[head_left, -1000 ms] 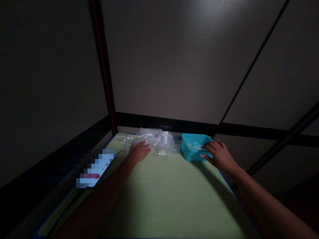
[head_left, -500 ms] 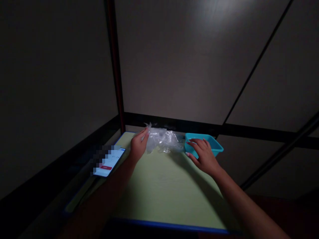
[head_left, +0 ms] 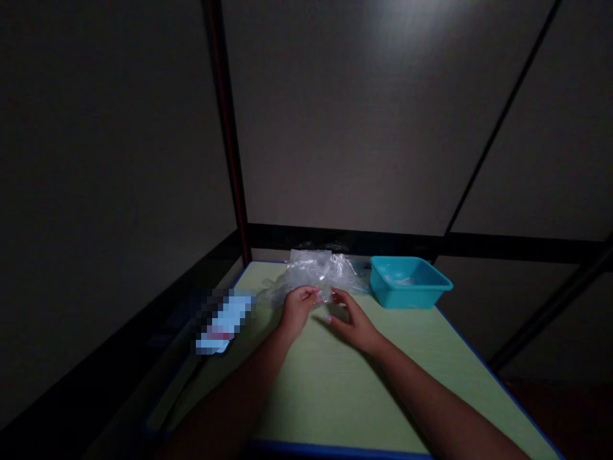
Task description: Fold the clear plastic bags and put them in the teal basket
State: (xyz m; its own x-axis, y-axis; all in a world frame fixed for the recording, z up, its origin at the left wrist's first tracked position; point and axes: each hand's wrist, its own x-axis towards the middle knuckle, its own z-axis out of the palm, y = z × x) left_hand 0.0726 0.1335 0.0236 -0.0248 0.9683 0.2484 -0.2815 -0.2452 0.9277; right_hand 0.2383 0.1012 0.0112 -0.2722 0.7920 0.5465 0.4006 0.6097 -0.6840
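Note:
My left hand [head_left: 297, 311] is closed in a pinch on a clear plastic bag [head_left: 325, 296], whose crinkled edge shows between my two hands. Facing it, my right hand [head_left: 353, 322] has thumb and fingers apart, close to the right side of that plastic. Behind both hands, a loose heap of clear plastic bags [head_left: 311, 269] lies across the far part of the table. To the right of the heap stands a turquoise plastic basin [head_left: 407, 296], with something pale and thin at its bottom that I cannot make out.
A phone with a lit, partly blurred screen [head_left: 227, 322] lies at the table's left side, a dark cable running from it. The pale green table [head_left: 335, 390] has a blue edge. Panelled walls [head_left: 335, 128] rise behind and to the left.
My right hand has come out of the basin and moved left. My left hand has moved right and nearer, so both now meet in front of the plastic heap. The view has shifted slightly.

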